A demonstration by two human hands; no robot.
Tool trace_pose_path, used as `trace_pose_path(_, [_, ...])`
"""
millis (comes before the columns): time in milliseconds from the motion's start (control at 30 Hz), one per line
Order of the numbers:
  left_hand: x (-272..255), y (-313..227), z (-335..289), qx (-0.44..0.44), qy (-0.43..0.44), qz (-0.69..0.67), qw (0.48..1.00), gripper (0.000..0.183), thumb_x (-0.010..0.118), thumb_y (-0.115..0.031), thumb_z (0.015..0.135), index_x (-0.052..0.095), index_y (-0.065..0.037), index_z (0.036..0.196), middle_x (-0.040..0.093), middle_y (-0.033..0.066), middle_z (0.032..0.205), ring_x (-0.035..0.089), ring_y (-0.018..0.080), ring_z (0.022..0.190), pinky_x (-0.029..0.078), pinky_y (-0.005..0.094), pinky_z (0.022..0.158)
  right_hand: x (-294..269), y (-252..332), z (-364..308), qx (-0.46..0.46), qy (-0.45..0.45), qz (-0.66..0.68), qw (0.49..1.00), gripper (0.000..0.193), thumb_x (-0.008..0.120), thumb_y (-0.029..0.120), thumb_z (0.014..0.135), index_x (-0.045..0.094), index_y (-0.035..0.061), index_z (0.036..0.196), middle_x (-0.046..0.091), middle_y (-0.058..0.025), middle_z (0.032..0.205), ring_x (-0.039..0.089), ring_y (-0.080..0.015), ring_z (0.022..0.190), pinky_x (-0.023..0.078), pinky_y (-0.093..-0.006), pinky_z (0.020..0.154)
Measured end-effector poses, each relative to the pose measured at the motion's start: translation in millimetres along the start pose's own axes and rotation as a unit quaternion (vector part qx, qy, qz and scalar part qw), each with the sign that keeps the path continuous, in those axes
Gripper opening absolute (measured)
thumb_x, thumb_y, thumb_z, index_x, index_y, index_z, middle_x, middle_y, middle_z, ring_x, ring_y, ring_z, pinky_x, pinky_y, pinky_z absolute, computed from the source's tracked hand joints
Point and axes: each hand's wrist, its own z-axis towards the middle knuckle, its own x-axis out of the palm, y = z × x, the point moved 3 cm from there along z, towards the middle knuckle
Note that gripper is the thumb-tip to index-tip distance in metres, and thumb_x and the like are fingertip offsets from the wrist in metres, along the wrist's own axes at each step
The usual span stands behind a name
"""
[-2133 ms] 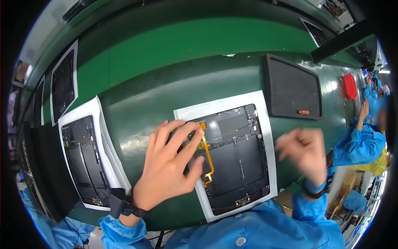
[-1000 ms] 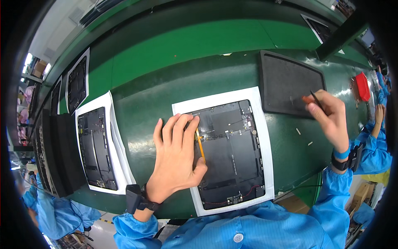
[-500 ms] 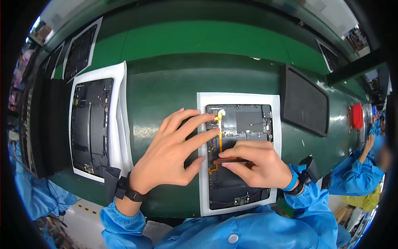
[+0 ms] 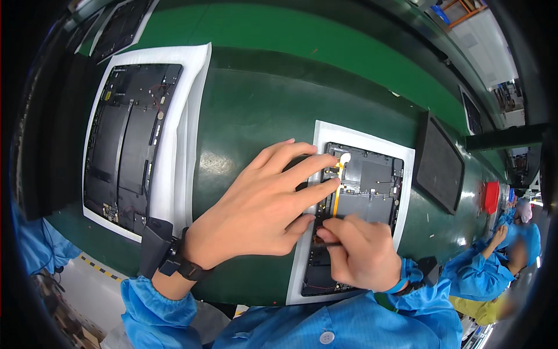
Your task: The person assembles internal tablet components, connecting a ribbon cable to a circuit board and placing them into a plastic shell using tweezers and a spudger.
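Note:
The opened black tablet housing (image 4: 381, 200) lies on a white foam sheet (image 4: 407, 157), with an orange flex cable (image 4: 336, 203) running down its left side. My left hand (image 4: 261, 200) is open, fingers spread, two fingertips resting on the cable's upper part beside a white round piece (image 4: 345, 158). My right hand (image 4: 366, 250) is closed in a pinch around a slim dark tool (image 4: 326, 245). Its tip points left, over the cable's lower end. My hand and the tool hide that end, so contact cannot be made out.
Another opened tablet housing (image 4: 131, 139) lies on stacked white sheets (image 4: 189, 116) to the left. A dark tray (image 4: 440, 166) and a red bin (image 4: 492, 196) stand to the right on the green bench (image 4: 244, 116). A person in blue (image 4: 479, 250) sits at the far right.
My view has turned, so the bench looks tilted and the housing sits farther right in it. My right fingers have curled more over the tool. The left fingertips stay on the cable.

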Motion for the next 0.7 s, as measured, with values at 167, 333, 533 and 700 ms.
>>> trace_pose_path(167, [1, 3, 1, 0.003, -0.013, -0.016, 1.000, 0.063, 0.080, -0.004, 0.068, 0.069, -0.010, 0.129, 0.056, 0.0074, 0.146, 0.048, 0.0364, 0.134, 0.042, 0.0517, 0.110, 3, 9, 6, -0.083, 0.053, -0.120, 0.988, 0.034, 0.068, -0.001, 0.070, 0.063, -0.0090, 0.103, 0.049, -0.0087, 0.071, 0.058, -0.0213, 0.051, 0.050, -0.0359, 0.044])
trace_pose_path(333, [1, 4, -1, 0.012, -0.026, -0.018, 0.999, 0.060, 0.080, -0.004, 0.067, 0.071, -0.009, 0.126, 0.058, 0.0073, 0.144, 0.048, 0.0358, 0.134, 0.042, 0.0513, 0.109, 12, 7, 8, -0.116, 0.051, -0.127, 0.984, 0.032, 0.066, 0.004, 0.068, 0.062, -0.0066, 0.097, 0.048, -0.0085, 0.073, 0.054, -0.0201, 0.047, 0.046, -0.0336, 0.042])
trace_pose_path(533, [-1, 1, 0, 0.009, -0.021, -0.014, 1.000, 0.060, 0.079, -0.005, 0.067, 0.072, -0.009, 0.126, 0.058, 0.0076, 0.144, 0.049, 0.0353, 0.133, 0.040, 0.0555, 0.113, 16, 8, 9, -0.121, 0.043, -0.181, 0.975, 0.019, 0.066, 0.005, 0.070, 0.058, -0.0011, 0.087, 0.048, -0.0059, 0.070, 0.056, -0.0174, 0.049, 0.046, -0.0326, 0.042])
trace_pose_path(700, [-1, -3, 3, 0.013, -0.001, 0.005, 1.000, 0.063, 0.078, -0.005, 0.067, 0.070, -0.011, 0.130, 0.057, 0.0080, 0.146, 0.049, 0.0357, 0.134, 0.039, 0.0572, 0.116, 12, 1, 10, -0.092, 0.077, -0.110, 0.987, 0.011, 0.066, 0.002, 0.075, 0.061, 0.0009, 0.085, 0.055, -0.0096, 0.072, 0.058, -0.0196, 0.051, 0.048, -0.0335, 0.044])
